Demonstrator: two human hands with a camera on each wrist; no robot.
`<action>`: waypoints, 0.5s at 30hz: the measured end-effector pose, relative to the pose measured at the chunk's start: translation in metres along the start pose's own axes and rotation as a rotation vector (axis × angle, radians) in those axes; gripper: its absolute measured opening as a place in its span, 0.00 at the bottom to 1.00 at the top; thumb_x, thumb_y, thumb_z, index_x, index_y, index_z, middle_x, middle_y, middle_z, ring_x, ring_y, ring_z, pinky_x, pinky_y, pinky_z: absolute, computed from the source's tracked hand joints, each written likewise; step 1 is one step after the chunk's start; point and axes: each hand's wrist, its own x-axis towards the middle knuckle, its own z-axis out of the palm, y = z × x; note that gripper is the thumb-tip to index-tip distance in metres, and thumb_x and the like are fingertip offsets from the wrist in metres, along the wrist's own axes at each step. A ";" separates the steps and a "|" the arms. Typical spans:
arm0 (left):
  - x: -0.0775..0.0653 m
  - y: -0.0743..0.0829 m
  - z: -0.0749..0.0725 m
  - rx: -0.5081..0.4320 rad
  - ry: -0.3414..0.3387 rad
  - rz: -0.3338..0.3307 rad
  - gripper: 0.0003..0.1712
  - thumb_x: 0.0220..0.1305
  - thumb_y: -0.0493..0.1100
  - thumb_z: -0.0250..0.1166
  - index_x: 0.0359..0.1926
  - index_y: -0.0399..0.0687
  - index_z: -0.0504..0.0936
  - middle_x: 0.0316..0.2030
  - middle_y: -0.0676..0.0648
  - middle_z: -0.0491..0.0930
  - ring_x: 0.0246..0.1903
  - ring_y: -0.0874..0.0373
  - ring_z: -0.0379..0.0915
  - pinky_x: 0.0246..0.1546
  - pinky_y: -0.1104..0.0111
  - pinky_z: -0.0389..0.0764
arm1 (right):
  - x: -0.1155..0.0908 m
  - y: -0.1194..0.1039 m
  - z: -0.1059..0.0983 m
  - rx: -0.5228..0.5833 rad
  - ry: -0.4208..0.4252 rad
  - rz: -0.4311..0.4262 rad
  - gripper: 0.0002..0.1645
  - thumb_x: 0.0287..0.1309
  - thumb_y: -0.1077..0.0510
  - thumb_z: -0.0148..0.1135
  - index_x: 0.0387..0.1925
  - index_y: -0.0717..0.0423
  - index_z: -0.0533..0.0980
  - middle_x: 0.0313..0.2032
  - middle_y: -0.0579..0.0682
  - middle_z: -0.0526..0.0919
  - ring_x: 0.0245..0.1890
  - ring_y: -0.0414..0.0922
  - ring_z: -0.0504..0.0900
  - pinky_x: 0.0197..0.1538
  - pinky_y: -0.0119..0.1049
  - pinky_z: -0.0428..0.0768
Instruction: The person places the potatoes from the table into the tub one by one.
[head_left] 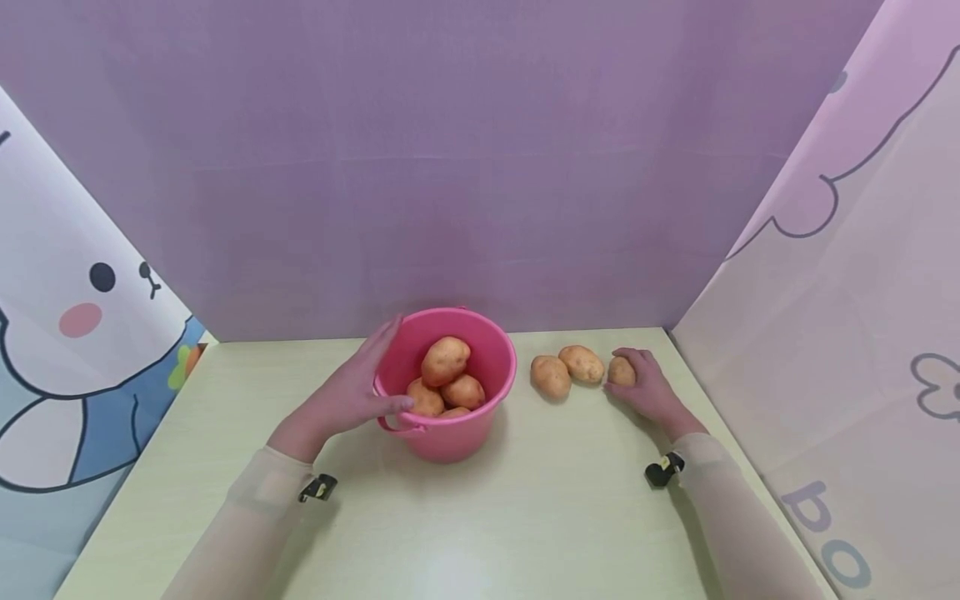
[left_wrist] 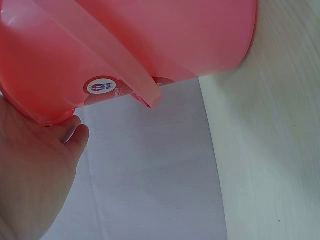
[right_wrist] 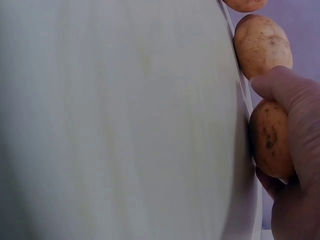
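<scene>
A pink bucket (head_left: 448,437) stands on the table with several potatoes (head_left: 446,362) inside. My left hand (head_left: 351,385) holds the left side of its rim, thumb over the near edge and fingers toward the far edge. In the left wrist view the bucket (left_wrist: 200,35) fills the top, and the left hand (left_wrist: 35,170) touches its rim. To the right of the bucket, my right hand (head_left: 647,387) grips a potato (head_left: 622,372) on the table. The right wrist view shows this brown-spotted potato (right_wrist: 271,140) between the thumb and fingers of the right hand (right_wrist: 305,145).
Two more potatoes, a rounder one (head_left: 551,377) and a longer one (head_left: 581,364), lie between the bucket and the right hand. The pale table (head_left: 525,517) meets a purple backdrop (head_left: 450,167) behind. Printed cloth panels (head_left: 862,333) stand at both sides.
</scene>
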 end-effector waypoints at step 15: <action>0.001 0.002 -0.002 -0.003 -0.006 0.005 0.74 0.61 0.61 0.84 0.92 0.56 0.43 0.89 0.45 0.44 0.85 0.35 0.49 0.71 0.37 0.75 | 0.002 -0.001 0.002 0.012 0.016 0.021 0.40 0.63 0.60 0.78 0.72 0.61 0.71 0.63 0.69 0.71 0.59 0.65 0.76 0.62 0.63 0.76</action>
